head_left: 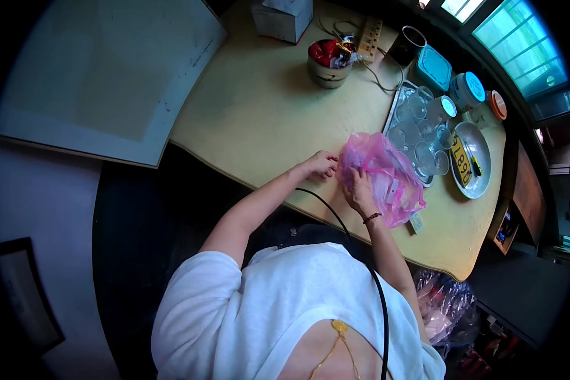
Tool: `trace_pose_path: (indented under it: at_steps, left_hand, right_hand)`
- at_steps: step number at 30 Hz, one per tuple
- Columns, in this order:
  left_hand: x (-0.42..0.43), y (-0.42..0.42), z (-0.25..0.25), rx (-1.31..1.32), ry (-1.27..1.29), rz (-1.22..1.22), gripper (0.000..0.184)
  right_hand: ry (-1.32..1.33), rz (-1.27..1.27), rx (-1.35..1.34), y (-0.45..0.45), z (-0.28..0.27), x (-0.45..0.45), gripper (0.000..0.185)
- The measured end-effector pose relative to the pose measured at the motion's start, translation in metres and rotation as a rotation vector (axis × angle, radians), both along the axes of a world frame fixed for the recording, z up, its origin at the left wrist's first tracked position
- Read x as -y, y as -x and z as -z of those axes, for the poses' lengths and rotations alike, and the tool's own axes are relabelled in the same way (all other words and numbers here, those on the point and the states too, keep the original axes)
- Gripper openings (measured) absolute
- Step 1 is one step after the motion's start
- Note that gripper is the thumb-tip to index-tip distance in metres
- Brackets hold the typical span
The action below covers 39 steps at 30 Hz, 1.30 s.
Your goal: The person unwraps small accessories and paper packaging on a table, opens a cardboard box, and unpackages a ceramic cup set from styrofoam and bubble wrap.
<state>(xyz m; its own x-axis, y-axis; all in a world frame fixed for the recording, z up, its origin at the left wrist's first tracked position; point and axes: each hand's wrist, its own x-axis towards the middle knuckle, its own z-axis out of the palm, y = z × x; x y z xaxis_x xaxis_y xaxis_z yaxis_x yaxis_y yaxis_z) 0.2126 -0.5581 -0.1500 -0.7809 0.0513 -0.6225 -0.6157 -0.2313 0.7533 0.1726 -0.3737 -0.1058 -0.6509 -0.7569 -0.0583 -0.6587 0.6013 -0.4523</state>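
Observation:
A crumpled, see-through pink plastic bag lies near the front edge of the wooden table. My right hand, with a dark beaded bracelet at the wrist, grips the bag's near left part, its fingertips pressed into the film. Just left of the bag is my left hand, fingers curled with the tips at the bag's edge. What those fingers pinch, if anything, is too small to make out. Something pale shows inside the bag. A small printed slip lies at its lower right.
Behind the bag, a metal tray carries several clear cups. A silver dish right of it holds a yellow number plate. Farther back are a bowl of red wrappers, a power strip and jars. A black cable crosses my body.

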Motion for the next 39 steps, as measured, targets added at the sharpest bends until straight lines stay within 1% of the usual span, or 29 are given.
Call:
trace_pose_path:
  at_steps: [2,3,4,6,7,8,10,11,13,14,16,17,18,20,21,22,23,24,25,26,27,29,30,32,33,34,36,37,39]
  left_hand:
    - [0.022,0.004,-0.019,-0.015,0.037,-0.041,0.039]
    - [0.034,0.007,-0.027,-0.018,0.069,-0.087,0.04]
    - [0.046,0.01,-0.029,-0.024,0.076,-0.084,0.04]
    - [0.071,0.018,-0.03,-0.047,0.105,-0.189,0.041]
    - [0.082,0.019,-0.039,-0.055,0.145,-0.216,0.039]
    - [0.091,0.017,-0.047,-0.055,0.143,-0.225,0.039]
    - [0.111,0.016,-0.059,-0.083,0.103,-0.434,0.034]
    - [0.119,0.015,-0.064,-0.081,0.096,-0.482,0.034]
    - [0.139,0.015,-0.073,-0.107,0.119,-0.527,0.034]
    - [0.151,0.016,-0.078,-0.127,0.136,-0.572,0.035]
    - [0.181,0.022,-0.084,-0.138,0.181,-0.627,0.035]
    - [0.198,0.027,-0.086,-0.146,0.216,-0.668,0.034]
    - [0.215,0.034,-0.089,-0.151,0.223,-0.675,0.034]
    - [0.252,0.055,-0.098,-0.193,0.394,-0.834,0.03]
    - [0.278,0.068,-0.09,-0.197,0.397,-0.828,0.03]
    - [0.311,0.087,-0.074,-0.268,0.636,-0.786,0.029]
    - [0.338,0.104,-0.066,-0.336,0.87,-0.739,0.029]
    - [0.359,0.12,-0.069,-0.342,0.865,-0.737,0.029]
    - [0.378,0.137,-0.075,-0.416,0.998,-0.721,0.03]
    - [0.393,0.151,-0.082,-0.495,1.131,-0.704,0.032]
    - [0.403,0.164,-0.091,-0.502,1.127,-0.701,0.032]
    - [0.416,0.187,-0.109,-0.543,1.319,-0.65,0.035]
    - [0.421,0.2,-0.11,-0.551,1.315,-0.643,0.035]
    - [0.426,0.222,-0.11,-0.591,1.141,-0.706,0.032]
    - [0.432,0.234,-0.103,-0.501,0.971,-0.689,0.029]
    - [0.43,0.234,-0.114,-0.5,0.657,-0.67,0.027]
    - [0.42,0.231,-0.14,-0.61,0.705,-0.558,0.02]
    - [0.412,0.228,-0.153,-0.612,0.699,-0.552,0.02]
    - [0.386,0.218,-0.175,-0.788,0.961,-0.517,0.015]
  right_hand:
    - [-0.07,0.058,0.098,0.009,-0.005,-0.001,0.043]
    - [-0.11,0.022,0.219,0.017,-0.021,0.006,0.041]
    - [-0.103,0.024,0.214,0.021,-0.034,0.016,0.041]
    - [0.016,0.092,0.539,0.034,-0.054,0.037,0.039]
    - [0.161,0.046,0.536,0.039,-0.064,0.052,0.042]
    - [0.157,0.038,0.535,0.045,-0.067,0.067,0.042]
    - [0.495,0.05,0.613,0.061,-0.071,0.103,0.051]
    - [0.504,0.04,0.608,0.072,-0.074,0.125,0.051]
    - [0.61,0.268,1.311,0.089,-0.076,0.163,0.07]
    - [0.612,0.254,1.314,0.097,-0.074,0.179,0.07]
    - [0.822,0.591,1.698,0.111,-0.061,0.215,0.077]
    - [0.894,0.614,1.77,0.121,-0.051,0.228,0.078]
    - [0.893,0.602,1.773,0.129,-0.04,0.24,0.078]
    - [1.083,0.695,1.714,0.143,-0.023,0.261,0.064]
    - [1.122,0.649,1.687,0.151,-0.019,0.265,0.065]
    - [1.133,0.646,1.681,0.16,-0.016,0.272,0.065]
    - [1.15,0.695,1.697,0.167,-0.012,0.277,0.061]
    - [1.164,0.746,1.712,0.171,-0.009,0.284,0.057]
    - [1.177,0.753,1.618,0.174,-0.01,0.29,0.05]
    - [1.182,0.751,1.611,0.179,-0.008,0.298,0.05]
    - [1.255,0.767,1.638,0.186,0.0,0.304,0.044]
    - [1.357,0.851,1.651,0.19,0.003,0.315,0.029]
    - [1.366,0.856,1.644,0.189,0.003,0.318,0.029]
    - [0.903,0.719,1.576,0.187,0.002,0.325,0.024]
    - [0.785,0.62,1.338,0.172,-0.031,0.339,0.024]
    - [0.695,0.546,1.081,0.164,-0.052,0.355,0.033]
    - [0.711,0.354,0.53,0.168,-0.051,0.376,0.044]
    - [0.711,0.362,0.526,0.168,-0.06,0.387,0.044]
    - [0.614,0.325,-0.024,0.165,-0.088,0.403,0.053]
